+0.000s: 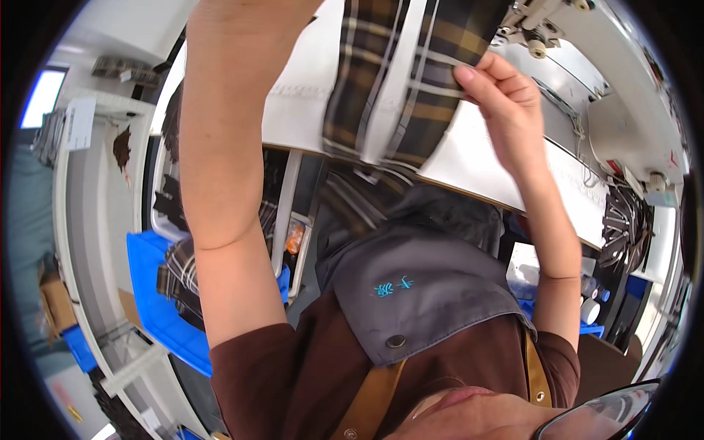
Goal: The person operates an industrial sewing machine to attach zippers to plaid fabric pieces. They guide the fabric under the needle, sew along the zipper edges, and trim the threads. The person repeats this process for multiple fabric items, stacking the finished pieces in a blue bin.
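Fingers [477,73] pinched on plaid fabric [396,81]

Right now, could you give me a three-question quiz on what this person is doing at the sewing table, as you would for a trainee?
1. True or false: the right hand pinches the plaid fabric at its edge.
2. What lies to the person's left, below the white table?
A. a blue bin with plaid pieces
B. a red bucket
C. a green crate
3. Fill in: the left hand is cut off by the picture's ____ edge.

Key:
1. True; the fingers close on the fabric near the sewing machine.
2. A.
3. Top; only the left forearm shows, so its grip cannot be told.
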Available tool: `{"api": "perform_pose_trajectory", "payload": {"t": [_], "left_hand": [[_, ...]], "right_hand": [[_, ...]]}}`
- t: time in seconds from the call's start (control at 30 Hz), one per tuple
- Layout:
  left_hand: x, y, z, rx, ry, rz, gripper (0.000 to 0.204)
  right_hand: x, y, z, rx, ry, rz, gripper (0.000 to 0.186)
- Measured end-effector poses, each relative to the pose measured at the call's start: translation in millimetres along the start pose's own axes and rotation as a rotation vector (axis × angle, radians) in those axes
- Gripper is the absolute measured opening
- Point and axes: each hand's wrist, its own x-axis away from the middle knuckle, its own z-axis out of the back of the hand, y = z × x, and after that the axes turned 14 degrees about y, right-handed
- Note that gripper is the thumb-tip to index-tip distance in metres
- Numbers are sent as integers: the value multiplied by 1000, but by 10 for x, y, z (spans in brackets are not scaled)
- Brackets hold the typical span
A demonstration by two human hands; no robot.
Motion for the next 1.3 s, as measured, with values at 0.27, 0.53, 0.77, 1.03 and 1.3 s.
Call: {"api": "perform_pose_trajectory", "payload": {"t": [0.27,0.53,0.77,1.03,1.3], "left_hand": [[1112,-888,-1072,-269,-734,51,19],[1366,-906,-1373,-209,-766,145,21],[1253,-958,-1218,-54,-676,98,16],[1673,-596,-1092,96,-657,-278,24],[1725,-427,-1110,130,-648,-254,29]], "right_hand": [[409,257,551,441,67,1,42],[-5,384,676,1143,-233,802,38],[-551,564,714,1210,-166,1005,26],[-473,363,1058,1447,-154,981,33],[-721,381,1023,1448,17,888,12]]}}
